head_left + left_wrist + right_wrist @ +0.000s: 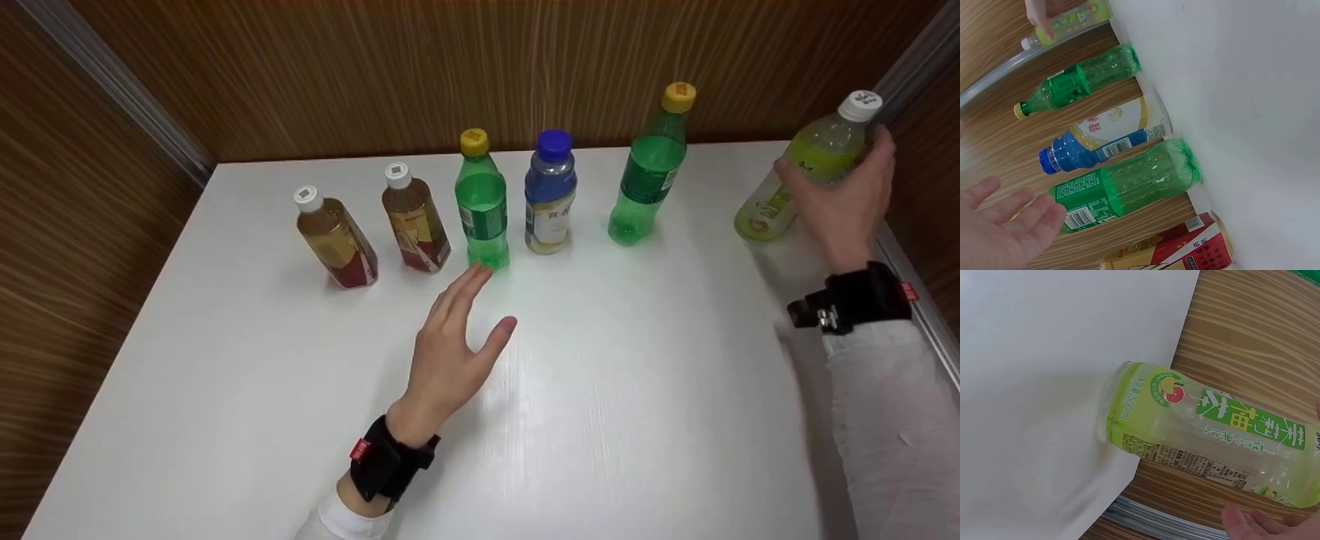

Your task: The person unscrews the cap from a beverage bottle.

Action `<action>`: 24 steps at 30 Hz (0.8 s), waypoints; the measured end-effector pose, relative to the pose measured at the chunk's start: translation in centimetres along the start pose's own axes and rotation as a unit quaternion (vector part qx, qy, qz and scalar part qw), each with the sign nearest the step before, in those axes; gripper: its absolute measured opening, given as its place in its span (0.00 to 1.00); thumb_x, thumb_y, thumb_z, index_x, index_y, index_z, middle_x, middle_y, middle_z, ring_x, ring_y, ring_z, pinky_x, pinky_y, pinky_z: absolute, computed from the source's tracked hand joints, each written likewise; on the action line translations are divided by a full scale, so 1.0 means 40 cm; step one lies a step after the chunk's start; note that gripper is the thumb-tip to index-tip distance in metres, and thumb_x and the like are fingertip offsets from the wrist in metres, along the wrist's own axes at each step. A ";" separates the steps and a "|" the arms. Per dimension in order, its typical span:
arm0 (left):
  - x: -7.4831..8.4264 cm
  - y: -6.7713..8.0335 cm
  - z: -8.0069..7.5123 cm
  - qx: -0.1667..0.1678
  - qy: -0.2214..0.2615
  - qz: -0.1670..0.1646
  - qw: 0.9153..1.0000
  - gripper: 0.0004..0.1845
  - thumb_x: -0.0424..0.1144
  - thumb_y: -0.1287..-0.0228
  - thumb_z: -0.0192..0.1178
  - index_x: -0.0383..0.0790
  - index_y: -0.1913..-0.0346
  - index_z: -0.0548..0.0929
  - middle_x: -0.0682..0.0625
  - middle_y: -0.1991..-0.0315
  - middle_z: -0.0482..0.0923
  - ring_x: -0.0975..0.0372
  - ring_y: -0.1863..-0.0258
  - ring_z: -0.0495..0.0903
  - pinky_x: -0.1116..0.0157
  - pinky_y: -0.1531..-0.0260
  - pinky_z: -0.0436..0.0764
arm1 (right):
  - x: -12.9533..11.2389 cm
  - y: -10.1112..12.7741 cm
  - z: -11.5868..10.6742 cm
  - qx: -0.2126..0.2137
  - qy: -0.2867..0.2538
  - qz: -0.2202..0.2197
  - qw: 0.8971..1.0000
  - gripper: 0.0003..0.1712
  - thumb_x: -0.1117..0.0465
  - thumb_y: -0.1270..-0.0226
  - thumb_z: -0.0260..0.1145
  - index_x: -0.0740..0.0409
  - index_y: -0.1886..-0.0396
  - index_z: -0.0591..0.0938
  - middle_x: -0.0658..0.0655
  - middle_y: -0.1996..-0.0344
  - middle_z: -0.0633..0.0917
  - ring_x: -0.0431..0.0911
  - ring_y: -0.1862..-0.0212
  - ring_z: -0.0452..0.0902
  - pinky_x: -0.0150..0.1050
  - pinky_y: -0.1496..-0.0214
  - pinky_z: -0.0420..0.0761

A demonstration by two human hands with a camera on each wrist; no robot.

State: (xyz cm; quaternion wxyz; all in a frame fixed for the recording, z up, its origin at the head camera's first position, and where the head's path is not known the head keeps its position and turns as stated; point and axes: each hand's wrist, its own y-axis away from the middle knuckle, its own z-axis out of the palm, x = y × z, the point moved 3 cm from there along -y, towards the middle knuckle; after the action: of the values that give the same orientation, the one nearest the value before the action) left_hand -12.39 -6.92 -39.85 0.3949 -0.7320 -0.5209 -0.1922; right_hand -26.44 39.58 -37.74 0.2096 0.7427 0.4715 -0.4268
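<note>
At the far right, my right hand [847, 199] spans a white-capped tea bottle [769, 202] with a yellow-green label, thumb on the left side and fingers on the right. In the right wrist view, fingers [1249, 524] show beside the tea bottle [1230, 427] with a gap to its side. My left hand [450, 352] is over the middle of the table, fingers extended and thumb spread, holding nothing. Its fingertips point at the foot of a green soda bottle [482, 214] with a yellow cap.
Two amber drink bottles with white caps, a left one [337, 244] and a right one [416, 225], stand left of the green soda. To its right are a blue-capped bottle [551, 199] and another green soda bottle [649, 176]. Wood-grain panels [375, 75] enclose the white table [225, 390].
</note>
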 end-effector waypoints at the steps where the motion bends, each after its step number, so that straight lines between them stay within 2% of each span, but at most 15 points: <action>1: 0.000 0.001 -0.001 -0.001 0.000 -0.001 1.000 0.33 0.49 0.27 0.65 0.42 0.25 0.72 0.43 0.24 0.72 0.49 0.23 0.72 0.47 0.29 0.78 | -0.002 -0.003 0.000 0.001 0.004 -0.002 1.000 0.60 0.37 0.32 0.65 0.39 0.13 0.39 0.50 0.13 0.46 0.45 0.14 0.45 0.48 0.11 0.48; 4: -0.003 0.004 -0.001 -0.005 0.001 -0.005 1.000 0.33 0.49 0.27 0.65 0.42 0.24 0.72 0.43 0.23 0.71 0.49 0.23 0.71 0.47 0.28 0.77 | -0.005 -0.014 0.002 0.007 0.019 -0.009 1.000 0.58 0.37 0.32 0.65 0.40 0.14 0.41 0.51 0.13 0.49 0.45 0.14 0.48 0.48 0.12 0.51; 11: 0.004 0.000 0.006 -0.009 0.005 -0.005 1.000 0.33 0.49 0.27 0.65 0.41 0.25 0.72 0.42 0.23 0.71 0.50 0.23 0.71 0.47 0.29 0.77 | -0.016 -0.016 -0.010 0.012 0.064 -0.005 0.998 0.48 0.38 0.29 0.62 0.41 0.16 0.53 0.54 0.17 0.63 0.46 0.20 0.63 0.48 0.19 0.69; 13: 0.009 -0.004 0.010 -0.010 0.007 0.000 1.000 0.33 0.50 0.26 0.64 0.40 0.24 0.72 0.42 0.23 0.71 0.50 0.23 0.71 0.48 0.29 0.78 | -0.026 -0.005 -0.018 0.020 0.071 -0.007 0.997 0.47 0.38 0.29 0.62 0.42 0.17 0.55 0.55 0.18 0.65 0.46 0.21 0.66 0.48 0.21 0.72; 19: 0.017 -0.009 0.016 -0.012 0.019 0.009 1.000 0.33 0.50 0.26 0.64 0.40 0.24 0.71 0.42 0.23 0.71 0.50 0.23 0.71 0.47 0.29 0.77 | -0.060 0.071 -0.024 0.046 0.073 -0.049 0.995 0.43 0.41 0.31 0.66 0.41 0.20 0.62 0.53 0.23 0.73 0.43 0.27 0.72 0.41 0.27 0.75; 24: 0.020 -0.020 0.028 -0.025 0.027 -0.003 0.999 0.34 0.51 0.26 0.63 0.41 0.23 0.70 0.43 0.23 0.71 0.50 0.22 0.71 0.47 0.27 0.76 | -0.097 0.160 -0.008 0.040 0.057 -0.111 0.991 0.41 0.47 0.32 0.71 0.42 0.23 0.66 0.55 0.28 0.78 0.41 0.34 0.77 0.25 0.46 0.76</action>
State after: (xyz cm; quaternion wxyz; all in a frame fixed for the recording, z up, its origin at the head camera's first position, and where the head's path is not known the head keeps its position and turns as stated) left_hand -12.95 -5.44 -39.69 0.3898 -0.7346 -0.5073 -0.2259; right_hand -21.43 34.80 -34.93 0.1036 0.7170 0.5446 -0.4226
